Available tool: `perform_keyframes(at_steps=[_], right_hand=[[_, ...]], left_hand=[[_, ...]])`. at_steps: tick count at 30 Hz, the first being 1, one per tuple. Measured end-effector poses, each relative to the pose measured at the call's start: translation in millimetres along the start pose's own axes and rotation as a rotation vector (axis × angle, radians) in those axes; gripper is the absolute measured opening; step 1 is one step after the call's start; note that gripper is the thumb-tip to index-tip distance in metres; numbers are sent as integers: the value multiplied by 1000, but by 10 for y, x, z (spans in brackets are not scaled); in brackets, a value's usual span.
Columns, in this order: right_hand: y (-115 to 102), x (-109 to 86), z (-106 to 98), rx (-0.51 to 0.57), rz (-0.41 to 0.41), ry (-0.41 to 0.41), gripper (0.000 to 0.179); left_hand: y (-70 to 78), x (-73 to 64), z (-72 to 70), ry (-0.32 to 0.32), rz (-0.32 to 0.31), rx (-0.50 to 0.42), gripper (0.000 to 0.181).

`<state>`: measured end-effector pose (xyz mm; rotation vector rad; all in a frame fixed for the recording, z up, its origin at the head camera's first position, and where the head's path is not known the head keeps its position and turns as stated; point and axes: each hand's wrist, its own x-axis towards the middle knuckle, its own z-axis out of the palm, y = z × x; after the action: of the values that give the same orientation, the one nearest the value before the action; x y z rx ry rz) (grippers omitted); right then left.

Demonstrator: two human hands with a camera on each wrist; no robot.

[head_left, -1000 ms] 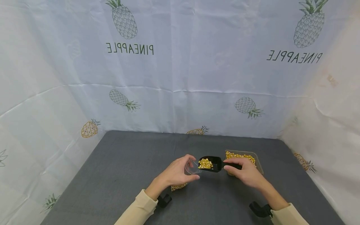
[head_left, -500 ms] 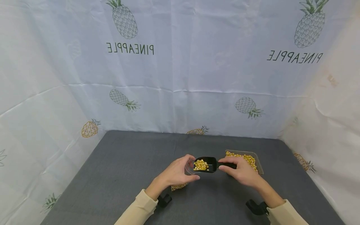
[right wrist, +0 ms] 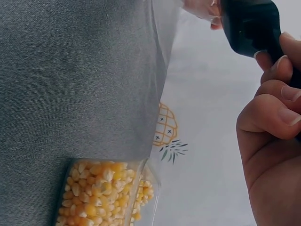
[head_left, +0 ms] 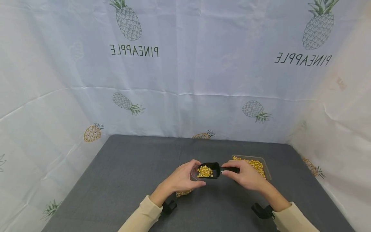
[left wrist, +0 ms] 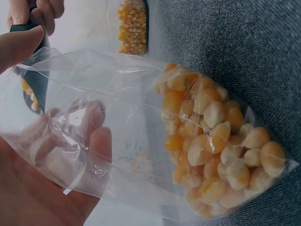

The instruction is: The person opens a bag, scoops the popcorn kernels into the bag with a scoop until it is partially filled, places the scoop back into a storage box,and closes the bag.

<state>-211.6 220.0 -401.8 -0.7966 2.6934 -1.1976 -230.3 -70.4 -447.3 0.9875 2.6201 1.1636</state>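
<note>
My left hand (head_left: 185,176) holds the upper part of a clear plastic bag (left wrist: 127,94), its fingers and thumb curled about the mouth. The lower bag bulges with corn kernels (left wrist: 211,146) and reaches down to the table. By its handle, my right hand (head_left: 247,174) grips a black scoop (head_left: 215,168). More kernels (head_left: 204,171) lie in the scoop's front end, which is inside the bag's mouth between my left thumb and fingers. In the right wrist view, the scoop (right wrist: 251,26) shows its underside.
A clear plastic box (head_left: 267,172) of corn kernels stands on the grey tabletop (head_left: 139,161) behind my right hand, partly hidden by it. White curtains (head_left: 185,71) printed with pineapples hang behind and at both sides of the table.
My right hand has moved left with the scoop, bringing its front end into the bag's mouth. The left hand has stayed in place. Kernels remain in the scoop.
</note>
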Motion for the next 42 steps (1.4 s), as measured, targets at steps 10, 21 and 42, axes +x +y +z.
perform_keyframes(at_steps=[10,21,42], right_hand=[[-50,57,-13,-33,-24,-42,33],[-145,124,-70,-68,-63,-77,36],[-244,190,-74,-129,-149,-125,26]], left_hand=[[-2,1,1,2,-8,2,66],[6,6,-10,-4,-28,7,68],[-17,9,-1,6,-6,20,67]])
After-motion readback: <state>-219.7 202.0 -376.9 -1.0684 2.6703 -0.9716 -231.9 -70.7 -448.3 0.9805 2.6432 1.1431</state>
